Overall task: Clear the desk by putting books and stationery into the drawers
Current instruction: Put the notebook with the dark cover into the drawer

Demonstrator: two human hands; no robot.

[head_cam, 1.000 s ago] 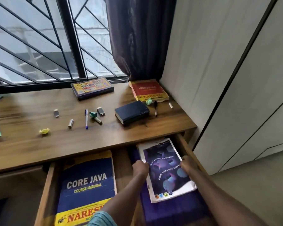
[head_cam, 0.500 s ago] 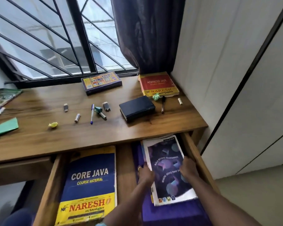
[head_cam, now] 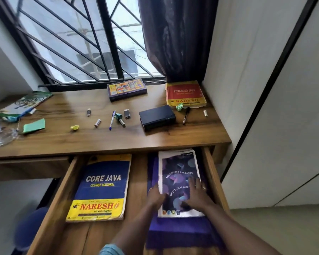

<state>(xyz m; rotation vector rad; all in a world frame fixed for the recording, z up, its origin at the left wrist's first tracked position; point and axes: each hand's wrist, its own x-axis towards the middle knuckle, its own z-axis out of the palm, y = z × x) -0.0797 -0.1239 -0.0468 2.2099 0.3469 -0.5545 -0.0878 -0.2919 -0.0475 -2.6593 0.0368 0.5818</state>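
Note:
The wide wooden drawer under the desk is pulled out. In its right half a purple notebook with a white border lies flat on a larger purple book. My right hand rests flat on the notebook's lower cover, fingers straight. My left hand touches its lower left edge, fingers reaching onto the cover. A blue and yellow Core Java book lies in the drawer's left half. On the desk sit a red Advanced Java book, a black diary, a blue pen and a black pen.
A colourful box lies by the window. Small caps, a marker, crumpled yellow and green papers dot the desk. A green pad, a magazine and a glass dish sit at far left. A wall and wardrobe stand right.
The notebook has gone from tilted to square and flat in the drawer. My right hand has moved from its right edge onto the cover, and both hands sit lower on it.

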